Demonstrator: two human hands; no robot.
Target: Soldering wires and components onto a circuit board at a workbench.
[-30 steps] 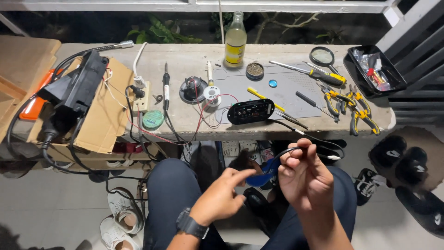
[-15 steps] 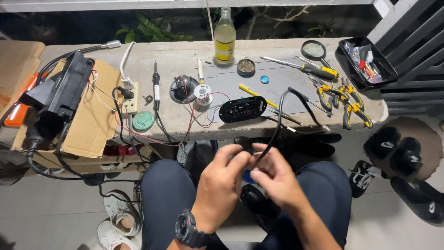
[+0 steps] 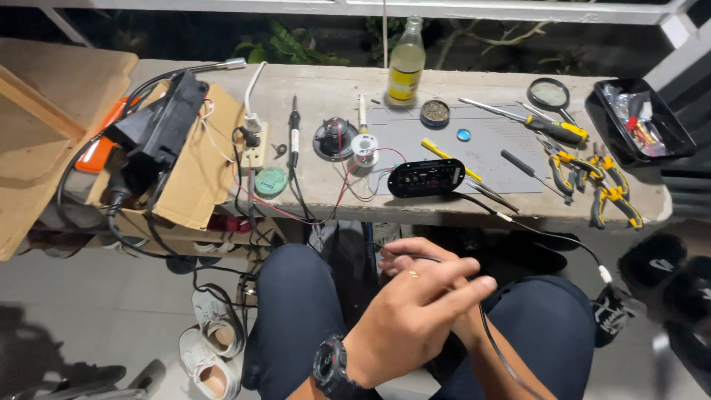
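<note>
The person sits with both hands low over the lap, probably so the thin black cable (image 3: 511, 222) can be worked close to the body while the bench stays free. The left hand (image 3: 415, 311) curls closed around the cable, lying over the right hand (image 3: 468, 326), which is mostly hidden, so I cannot tell its grip. The cable is slim and dark, looping from the fingers up toward the black oval circuit module (image 3: 426, 178) on the concrete bench (image 3: 333, 85), a white-tipped end dangling to the right.
</note>
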